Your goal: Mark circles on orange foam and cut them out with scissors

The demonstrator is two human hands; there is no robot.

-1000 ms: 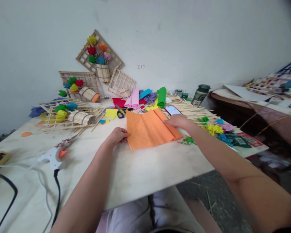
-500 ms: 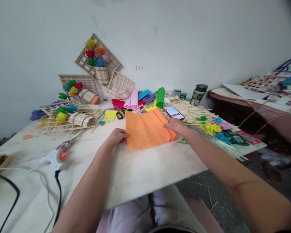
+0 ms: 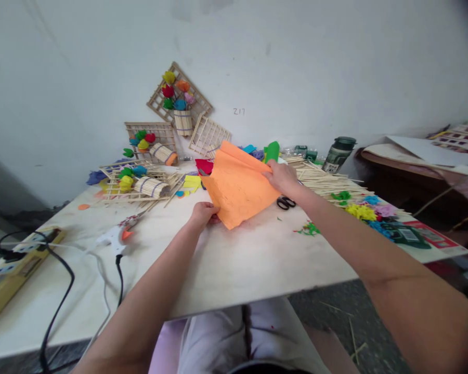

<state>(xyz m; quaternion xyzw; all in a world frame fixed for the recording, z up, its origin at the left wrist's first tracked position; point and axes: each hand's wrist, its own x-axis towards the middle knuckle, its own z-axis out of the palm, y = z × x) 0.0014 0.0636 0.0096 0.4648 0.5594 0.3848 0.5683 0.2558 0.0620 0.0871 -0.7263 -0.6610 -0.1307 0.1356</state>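
The orange sheet (image 3: 244, 189) is held over the middle of the table (image 3: 257, 270), between its near edge and the materials along its far edge; one corner points towards the near edge, and the bottom side slants from there up and rightwards; a folded strip along the upper side slopes down from the far left to the right hand (image 3: 283, 177); with the sheet bent and folded, its long axis cannot be told surely.

The left hand (image 3: 206, 214) pinches the sheet's left side, just above the near corner, between thumb and fingers; the right hand has its fingers closed on the fold at the upper right.

The scissors (image 3: 286, 202) lie just beside the sheet's right side; the green roll (image 3: 272, 151) is behind the right hand, and thin sticks (image 3: 322, 176) spread to its right; the bottle (image 3: 338, 155) stands near the far right corner; the glue gun (image 3: 115, 239) lies well left of the left hand; the power strip (image 3: 23, 270) is by the left edge.
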